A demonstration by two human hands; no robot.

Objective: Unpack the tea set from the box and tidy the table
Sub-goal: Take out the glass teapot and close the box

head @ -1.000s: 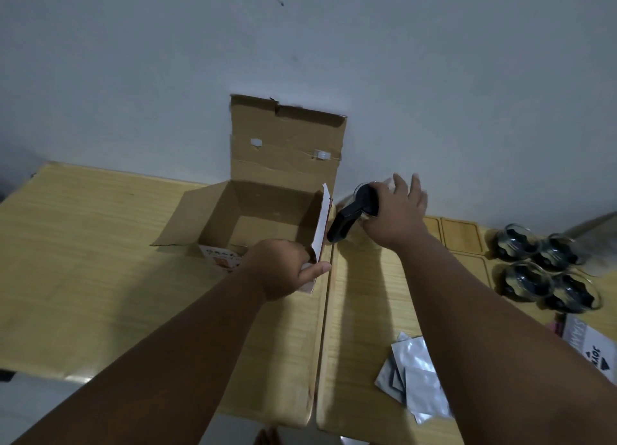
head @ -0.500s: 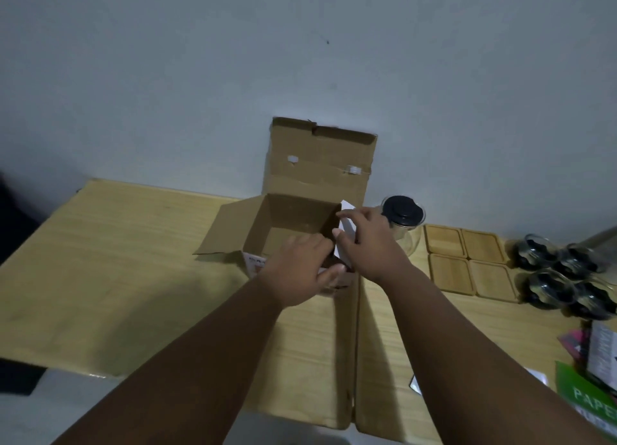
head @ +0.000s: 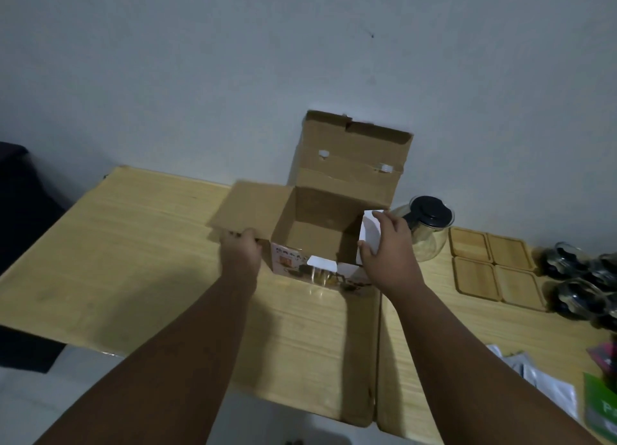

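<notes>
An open cardboard box [head: 320,230] stands at the back of the wooden table [head: 133,251], its lid up against the wall and its inside bare. My left hand [head: 241,252] grips the box's left flap at its near corner. My right hand [head: 389,251] holds the white right flap of the box. A glass teapot [head: 425,230] with a black lid stands just right of the box. Beyond it lie several wooden coasters [head: 494,271] in a square, then several glass cups [head: 584,284] with dark contents.
Silver foil packets [head: 541,378] and a green paper item [head: 601,408] lie at the table's near right edge. A dark object [head: 20,210] sits left of the table. A seam [head: 379,361] runs between two table halves. The wall is right behind the box.
My right hand let go of the teapot, which now stands right of the box, and moved to the box's right flap. My left hand shifted to the left flap.
</notes>
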